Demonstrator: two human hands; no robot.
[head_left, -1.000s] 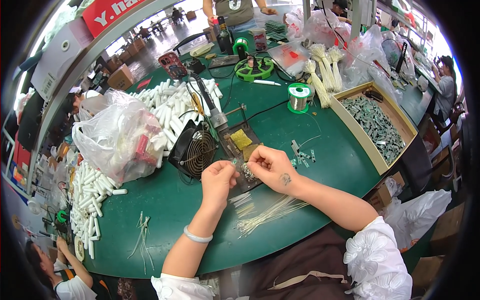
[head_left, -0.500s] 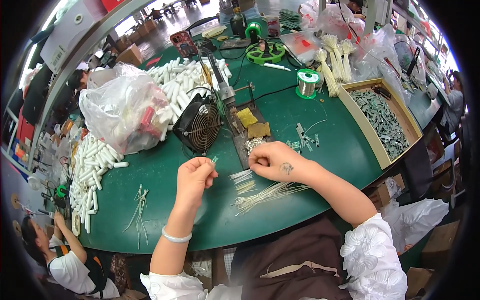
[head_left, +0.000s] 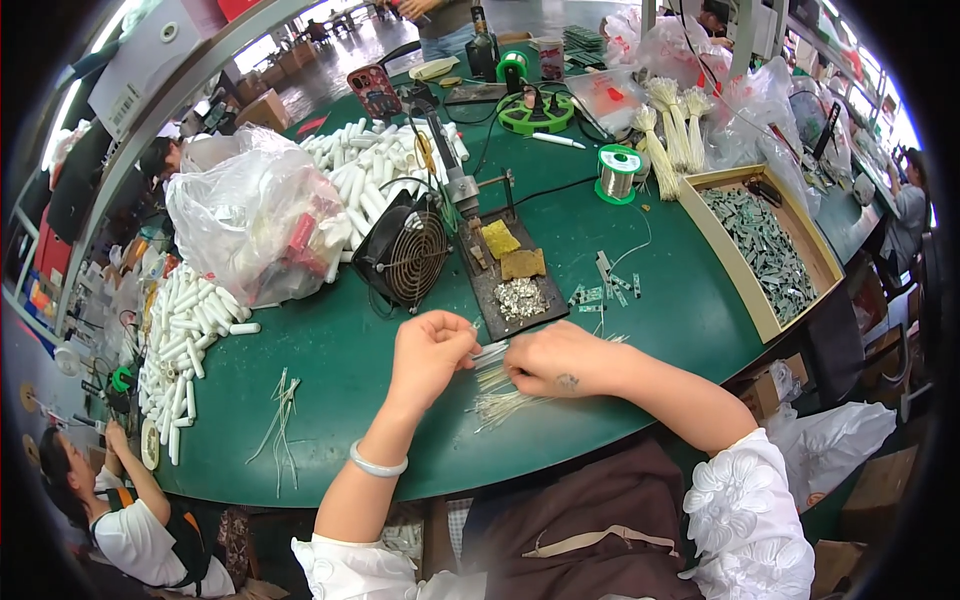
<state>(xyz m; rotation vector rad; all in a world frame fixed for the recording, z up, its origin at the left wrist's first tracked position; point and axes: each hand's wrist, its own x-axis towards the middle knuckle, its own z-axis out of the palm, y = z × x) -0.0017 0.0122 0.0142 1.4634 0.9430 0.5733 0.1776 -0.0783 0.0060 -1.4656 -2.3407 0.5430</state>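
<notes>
My left hand [head_left: 437, 355] is closed in a pinch just short of the metal work plate. A small green circuit board [head_left: 476, 323] sticks out beyond its fingertips, mostly hidden by them. My right hand [head_left: 560, 362] is close beside it, knuckles up, its curled fingers down on a bundle of thin whitish wires [head_left: 497, 410]. Whatever those fingers pinch is hidden beneath the hand. Several loose small circuit boards [head_left: 590, 296] lie beyond my right hand. On the work plate [head_left: 540, 325] sit a heap of silvery solder bits [head_left: 520, 299] and a yellow sponge [head_left: 499, 238].
A black fan [head_left: 412, 255] stands left of the plate, near a soldering iron holder [head_left: 460, 190]. White cylinders [head_left: 370, 165] and a plastic bag [head_left: 235, 220] fill the left. A solder spool [head_left: 620, 175] and a board-filled box [head_left: 735, 270] stand right. A few wires [head_left: 285, 410] lie front left.
My left hand has moved right with the circuit board, toward my right hand. My right hand has come nearer and down onto the wires, uncovering the solder heap.
</notes>
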